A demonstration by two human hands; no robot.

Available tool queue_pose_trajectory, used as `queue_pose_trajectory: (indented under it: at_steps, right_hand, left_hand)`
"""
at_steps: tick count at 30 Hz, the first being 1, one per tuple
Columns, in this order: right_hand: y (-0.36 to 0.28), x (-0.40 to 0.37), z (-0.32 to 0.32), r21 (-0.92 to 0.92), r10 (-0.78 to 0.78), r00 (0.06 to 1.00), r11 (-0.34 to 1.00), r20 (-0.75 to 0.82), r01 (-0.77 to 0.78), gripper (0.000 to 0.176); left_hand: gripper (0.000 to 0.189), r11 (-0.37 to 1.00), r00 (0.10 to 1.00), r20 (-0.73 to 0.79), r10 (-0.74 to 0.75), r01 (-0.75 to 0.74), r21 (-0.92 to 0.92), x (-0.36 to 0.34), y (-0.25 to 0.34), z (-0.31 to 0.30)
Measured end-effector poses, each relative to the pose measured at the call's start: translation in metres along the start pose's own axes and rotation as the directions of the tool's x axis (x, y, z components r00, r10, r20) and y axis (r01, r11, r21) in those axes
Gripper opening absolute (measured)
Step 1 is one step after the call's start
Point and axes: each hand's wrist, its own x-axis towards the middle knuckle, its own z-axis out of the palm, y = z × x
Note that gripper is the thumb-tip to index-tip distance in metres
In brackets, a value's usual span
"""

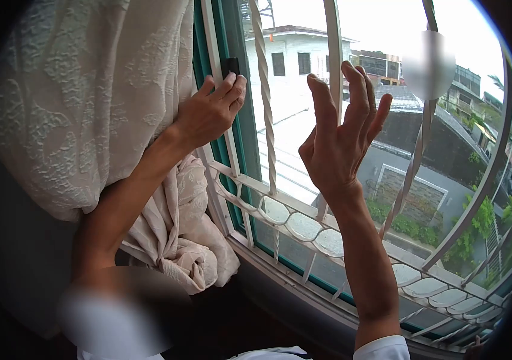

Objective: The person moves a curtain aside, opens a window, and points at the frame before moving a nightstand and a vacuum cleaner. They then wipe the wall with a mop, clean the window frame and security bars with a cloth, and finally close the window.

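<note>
At the window's left side, my left hand reaches through beside a white bar, its fingertips at a small black piece on the green window frame. Its fingers are bent and slightly apart, with nothing seen held. My right hand is raised in front of the white window grille, fingers spread and curved, holding nothing. Whether its fingertips touch a bar cannot be made out. A cream patterned curtain hangs left of my left hand, over part of that arm.
Twisted bars and a band of scalloped metalwork cross the window. The curtain's lower part lies bunched near the sill. Outside stand a white building, a grey wall and green plants.
</note>
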Motion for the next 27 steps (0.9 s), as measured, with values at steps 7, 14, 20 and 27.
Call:
queue_pose_trajectory:
  at_steps: [7,14,20,27]
  right_hand:
    - [-0.005,-0.014,0.017,0.348,0.196,0.956,0.9,0.219,-0.264,0.051]
    - [0.006,-0.009,-0.033,0.035,0.135,0.99,0.99,-0.037,-0.133,0.055]
    - [0.087,0.057,-0.364,-0.368,0.055,0.951,0.914,-0.305,-0.171,0.043]
    - [0.268,0.148,-0.661,-0.674,0.525,0.604,0.077,-0.599,-0.735,0.042]
  left_hand:
    - [0.038,0.843,0.958,0.258,-0.125,0.24,-0.481,-0.016,-0.002,0.065]
    - [0.029,0.985,0.746,0.664,-0.059,-0.063,0.159,-0.016,-0.015,0.092]
    - [0.029,0.942,0.941,0.332,-0.063,-0.054,0.331,-0.067,0.001,0.296]
    - [0.034,0.983,0.631,0.755,-0.179,0.15,0.107,0.039,0.013,0.04]
